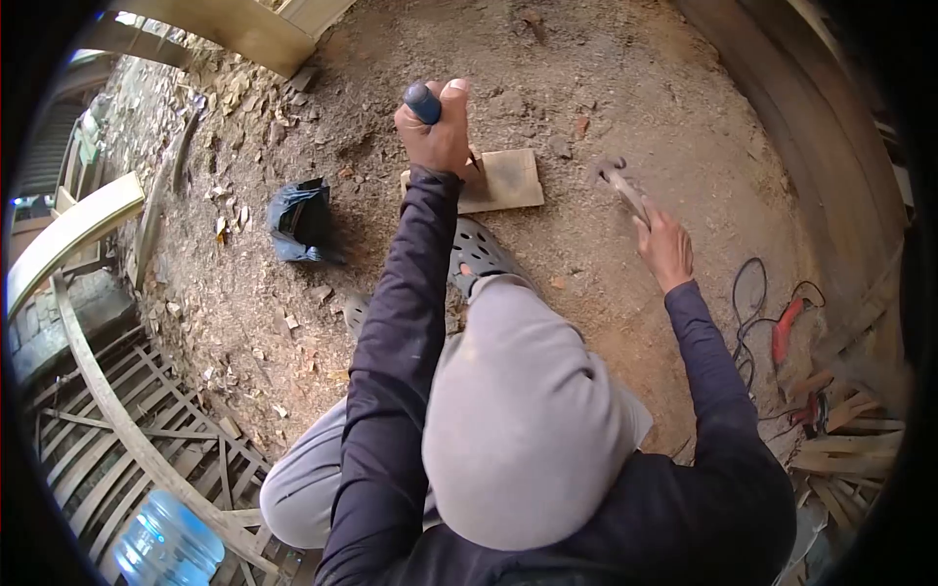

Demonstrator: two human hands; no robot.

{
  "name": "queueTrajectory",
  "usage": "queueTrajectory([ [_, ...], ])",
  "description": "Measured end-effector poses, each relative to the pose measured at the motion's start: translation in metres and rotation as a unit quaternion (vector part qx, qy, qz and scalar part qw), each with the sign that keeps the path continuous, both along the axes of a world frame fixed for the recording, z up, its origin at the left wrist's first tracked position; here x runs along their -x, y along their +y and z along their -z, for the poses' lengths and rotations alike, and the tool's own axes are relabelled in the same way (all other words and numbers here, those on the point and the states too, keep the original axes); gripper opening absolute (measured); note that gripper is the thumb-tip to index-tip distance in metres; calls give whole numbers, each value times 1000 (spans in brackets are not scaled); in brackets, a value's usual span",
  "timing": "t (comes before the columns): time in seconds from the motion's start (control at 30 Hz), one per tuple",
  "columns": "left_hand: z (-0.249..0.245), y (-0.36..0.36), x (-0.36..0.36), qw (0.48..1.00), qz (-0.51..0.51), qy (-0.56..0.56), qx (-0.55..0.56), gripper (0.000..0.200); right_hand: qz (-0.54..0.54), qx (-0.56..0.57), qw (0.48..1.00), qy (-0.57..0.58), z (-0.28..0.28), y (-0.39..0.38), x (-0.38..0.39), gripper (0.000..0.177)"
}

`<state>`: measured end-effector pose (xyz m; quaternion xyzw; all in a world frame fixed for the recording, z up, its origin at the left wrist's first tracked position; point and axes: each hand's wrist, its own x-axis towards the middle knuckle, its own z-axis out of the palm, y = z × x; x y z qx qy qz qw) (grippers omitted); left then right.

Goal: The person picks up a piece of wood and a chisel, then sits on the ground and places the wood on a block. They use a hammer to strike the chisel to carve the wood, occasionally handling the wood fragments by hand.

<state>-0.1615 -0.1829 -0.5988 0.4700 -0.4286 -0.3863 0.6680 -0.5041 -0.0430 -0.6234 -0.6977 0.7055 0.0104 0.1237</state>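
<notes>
My left hand (435, 137) is wrapped round a chisel-like tool with a blue handle (422, 103), its thumb near the handle's end. The tool's lower part is mostly hidden by the hand. Beneath and beside that hand lies a short, flat wooden board (510, 181) on the dirt, partly covered by the wrist. Out to the right, my right hand (667, 249) grips a claw hammer (628, 191) by its handle. The hammer's head points up and left, apart from the board, and is slightly blurred.
A dark blue, open-topped bag-like object (301, 221) sits left of my grey clog (481, 252). At right lie a red tool (785, 330) and a black cord (743, 322). Curved timber (127, 430), slats and a blue water bottle (168, 542) are at left. Wood chips cover the ground.
</notes>
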Motion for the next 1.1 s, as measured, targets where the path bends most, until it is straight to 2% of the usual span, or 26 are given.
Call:
queueTrajectory([
  [0.03,-8,3,-2,1000,12,14,-14,35,27,-63,997,29,14,2,-3,38],
  [0.1,-9,4,-5,999,17,31,-3,36,-30,20,998,46,46,1,-17,44],
  [0.13,-8,2,-7,999,20,41,2,36,-58,61,995,55,46,-5,-29,47],
  [0.2,-4,-1,-8,999,22,30,5,36,-31,62,978,-199,41,-33,-85,57],
  [0.27,-3,-2,-6,999,24,25,6,36,-82,47,919,-382,42,-64,-142,62],
  [0.33,-4,1,-4,1000,23,20,5,37,-114,45,877,-464,36,-88,-186,54],
  [0.43,0,8,-3,1000,8,16,11,33,-112,-2,853,-509,48,-102,-205,43],
  [0.53,-4,14,-6,979,-40,196,-33,35,-122,31,832,-540,70,-106,-200,35],
  [0.57,7,13,-13,971,-30,237,-16,31,-148,47,840,-519,77,-107,-194,38],
  [0.67,5,17,-20,976,-33,215,-26,22,-143,-13,833,-534,70,-111,-187,38],
  [0.8,0,14,-38,952,-70,298,-29,25,-176,0,848,-499,75,-114,-181,40],
  [0.87,-31,21,-48,975,-61,208,49,30,-165,5,850,-501,77,-115,-179,41],
  [0.93,-59,35,-63,985,-28,160,64,28,-142,-12,842,-521,78,-107,-181,42],
  [0.97,-57,37,-70,999,12,12,48,24,-129,-22,833,-538,76,-107,-184,43],
  [1.0,-54,37,-77,988,53,-138,32,23,-115,-30,824,-554,75,-109,-185,43],
  [1.03,-49,37,-80,954,93,-285,16,27,-122,-31,827,-548,76,-109,-185,44],
  [1.1,-19,42,-78,897,152,-411,-58,42,-135,-31,832,-538,78,-110,-186,44],
])
